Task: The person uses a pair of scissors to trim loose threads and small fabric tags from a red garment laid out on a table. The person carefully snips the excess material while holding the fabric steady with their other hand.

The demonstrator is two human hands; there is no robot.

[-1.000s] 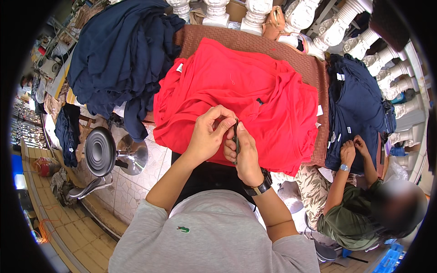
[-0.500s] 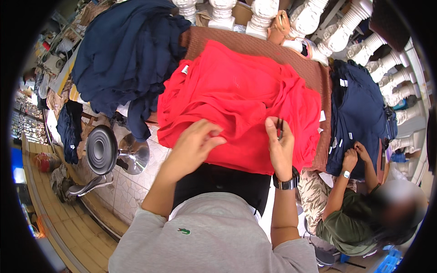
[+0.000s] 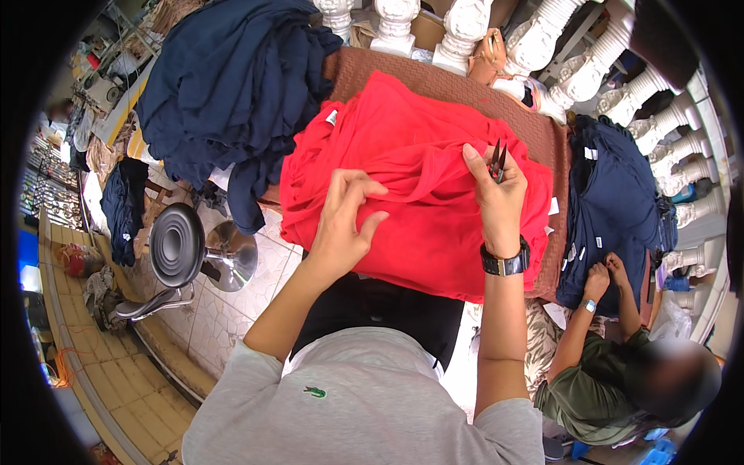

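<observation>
A heap of red garments (image 3: pixel 418 256) lies in loose folds on a table with a brown textured cover (image 3: pixel 387 62). My left hand (image 3: pixel 347 225) is over the near left part of the red cloth, thumb and forefinger curved apart with nothing visible between them. In my right hand (image 3: pixel 502 198) is a small pair of dark thread snips (image 3: pixel 498 160), blades apart and pointing away from me. That hand is over the right side of the heap, its thumb stretched along the fold; whether it touches the cloth I cannot tell.
A tall pile of navy garments (image 3: pixel 225 93) stands at the left, another navy pile (image 3: pixel 612 194) at the right. There a co-worker's hands (image 3: pixel 604 273) work on the cloth. White balusters (image 3: pixel 395 27) line the far side. A black stool (image 3: pixel 177 244) stands at the left.
Both my hands have moved farther away over the red cloth. The left fingers have spread apart. The snips now show clearly, raised upward, and the cloth folds have shifted.
</observation>
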